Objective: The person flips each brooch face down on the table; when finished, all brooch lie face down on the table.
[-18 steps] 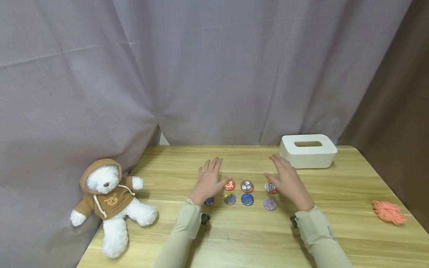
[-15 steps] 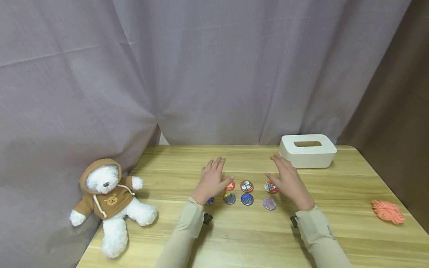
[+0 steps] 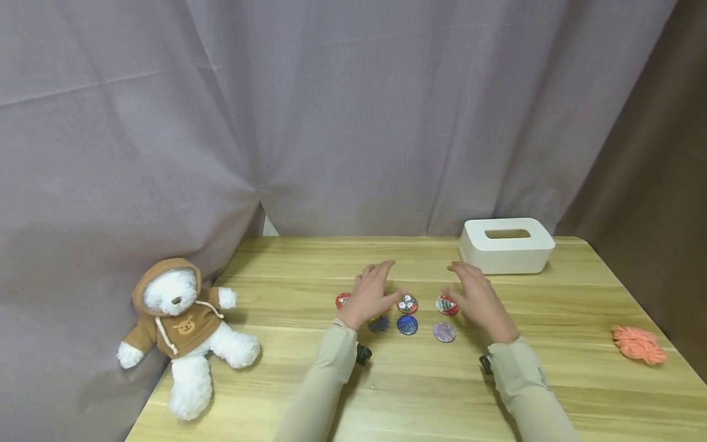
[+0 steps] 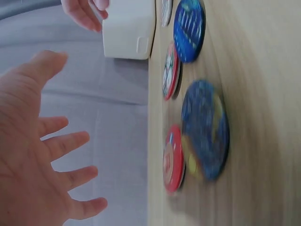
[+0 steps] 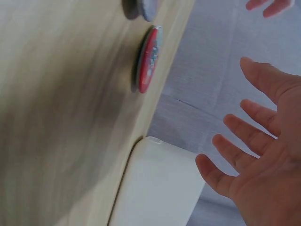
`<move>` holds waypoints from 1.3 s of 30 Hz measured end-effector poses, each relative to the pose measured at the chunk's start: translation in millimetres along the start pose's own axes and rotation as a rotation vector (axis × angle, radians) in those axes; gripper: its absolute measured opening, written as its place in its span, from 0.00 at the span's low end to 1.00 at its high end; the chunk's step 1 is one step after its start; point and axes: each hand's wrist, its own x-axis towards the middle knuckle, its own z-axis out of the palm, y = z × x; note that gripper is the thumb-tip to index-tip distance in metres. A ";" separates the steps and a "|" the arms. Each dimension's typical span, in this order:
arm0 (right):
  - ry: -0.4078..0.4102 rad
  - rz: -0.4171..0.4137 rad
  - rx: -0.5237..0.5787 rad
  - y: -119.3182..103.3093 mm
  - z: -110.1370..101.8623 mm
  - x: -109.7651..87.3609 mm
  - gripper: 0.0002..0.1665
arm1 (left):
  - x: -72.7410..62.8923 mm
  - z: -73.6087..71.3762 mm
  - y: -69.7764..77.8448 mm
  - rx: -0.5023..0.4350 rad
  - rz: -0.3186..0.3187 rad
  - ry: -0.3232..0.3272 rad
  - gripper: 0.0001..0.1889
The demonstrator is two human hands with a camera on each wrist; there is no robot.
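Several round button badges lie in two rows on the wooden table. My left hand (image 3: 371, 298) hovers over the left part of the rows, fingers spread and holding nothing. Near it are a red badge (image 3: 342, 300), a badge with white figures (image 3: 407, 304), a blue-and-yellow badge (image 4: 204, 129) and a blue badge (image 3: 407, 325). Another red badge (image 4: 174, 160) is hidden by this hand in the head view. My right hand (image 3: 479, 301), fingers apart and holding nothing, hovers beside the Christmas tree badge (image 3: 447, 305). A pale purple badge (image 3: 444, 331) lies just nearer.
A white tissue box (image 3: 508, 255) stands at the back right, beyond my right hand. Coral yarn (image 3: 638, 345) lies near the right edge. On the left sits a white teddy bear (image 3: 188, 334) in a brown hoodie. Grey curtain (image 3: 359, 123) hangs behind the table (image 3: 409, 405).
My left hand has shifted right over the badges, uncovering the leftmost red badge and covering the one beside it. The right hand stays almost in place. The badges lie as before.
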 end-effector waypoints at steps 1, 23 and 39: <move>-0.004 0.002 -0.001 1.5 1.2 -0.5 0.31 | 1.8 1.5 2.0 -0.004 -0.001 -0.013 0.42; -0.192 0.023 -0.062 16.4 7.6 -7.1 0.23 | 27.4 41.4 41.0 0.093 0.057 -0.159 0.35; -0.258 0.033 -0.073 18.6 14.1 -2.2 0.18 | 40.8 62.7 63.3 0.225 0.034 -0.188 0.27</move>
